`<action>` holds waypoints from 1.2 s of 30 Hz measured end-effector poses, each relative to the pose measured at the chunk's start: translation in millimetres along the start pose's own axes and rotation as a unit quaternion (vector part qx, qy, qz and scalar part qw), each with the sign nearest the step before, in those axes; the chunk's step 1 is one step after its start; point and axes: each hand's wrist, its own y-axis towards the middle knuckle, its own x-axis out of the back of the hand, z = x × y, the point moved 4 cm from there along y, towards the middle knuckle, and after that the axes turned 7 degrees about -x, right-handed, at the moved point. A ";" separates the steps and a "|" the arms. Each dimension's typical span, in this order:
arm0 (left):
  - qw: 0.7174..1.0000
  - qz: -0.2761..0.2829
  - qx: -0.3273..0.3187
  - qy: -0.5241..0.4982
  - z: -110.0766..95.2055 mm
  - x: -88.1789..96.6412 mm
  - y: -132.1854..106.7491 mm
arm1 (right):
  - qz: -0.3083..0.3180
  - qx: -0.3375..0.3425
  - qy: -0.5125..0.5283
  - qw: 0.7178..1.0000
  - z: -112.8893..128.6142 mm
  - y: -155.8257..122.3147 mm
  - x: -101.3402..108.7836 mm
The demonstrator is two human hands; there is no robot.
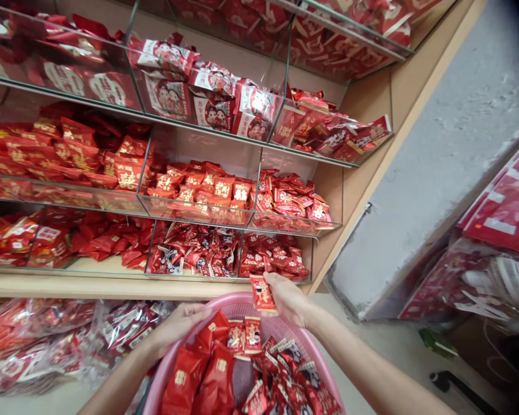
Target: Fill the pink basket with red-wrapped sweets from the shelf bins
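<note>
A pink plastic basket (328, 374) is in front of me, with red candy packets in it. On its left side lie large glossy red packets (214, 374), with two small packets (244, 335) near the far wall. A heap of small red-and-black wrapped candies (281, 380) fills the right side. My left hand (179, 325) is closed on the basket's far left rim. Between thumb and fingers, my right hand (288, 300) pinches a small red candy packet (262, 293) above the far rim, just below the lowest shelf.
Wooden shelves (112, 286) with glass dividers and fronts hold many red packets, sorted by compartment. Clear bags of packets (38, 340) lie beneath on the left. To the right are a grey wall (415, 190), red printed sheets (506, 202) and a white fan-like object (506, 282).
</note>
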 end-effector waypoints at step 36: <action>1.000 -0.016 0.010 0.010 -9.2 -4.5 -5.1 | 0.164 -0.031 -0.593 0.788 -97.7 60.7 -7.4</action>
